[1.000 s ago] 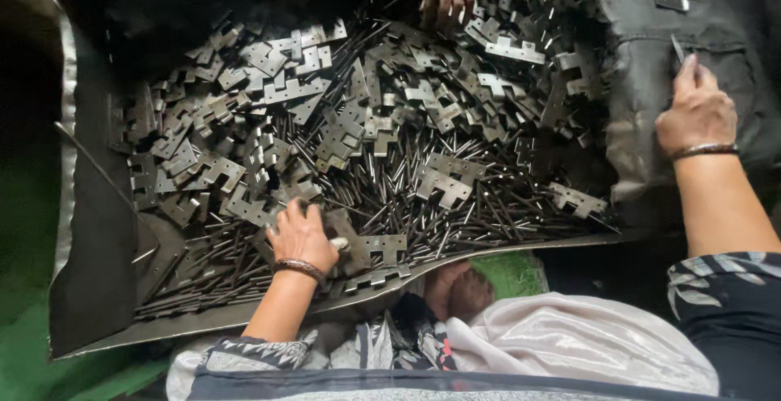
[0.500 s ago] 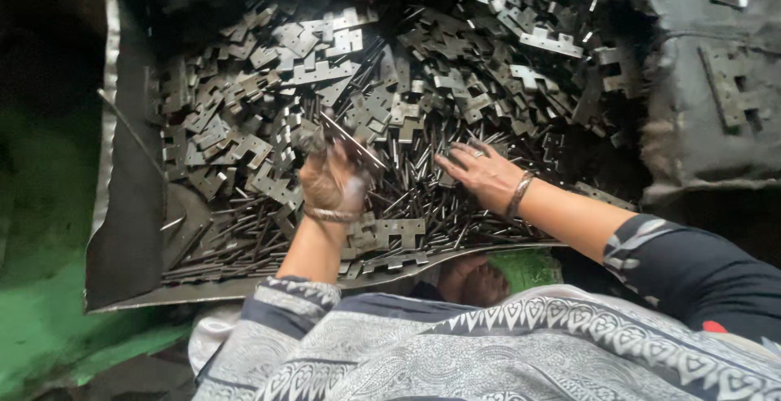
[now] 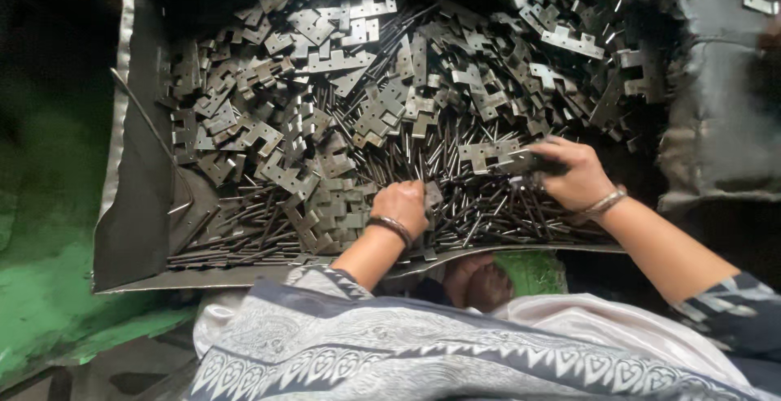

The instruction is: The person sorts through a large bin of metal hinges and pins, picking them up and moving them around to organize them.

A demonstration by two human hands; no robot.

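While the left hand (image 3: 400, 206) curls its fingers around a metal plate (image 3: 431, 196) near the tray's (image 3: 130, 230) front edge, the right hand (image 3: 573, 175) pinches another plate (image 3: 521, 162) further right. A big heap of plates (image 3: 325, 124) and pins (image 3: 439, 157) fills the tray, so most seems left to sort.

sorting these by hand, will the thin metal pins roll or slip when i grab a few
Probably yes: the thin pins look round and smooth, so they may roll and slide. They seem stiff, not bendy. Loosely heaped under the flat hinge plates, they could shift.
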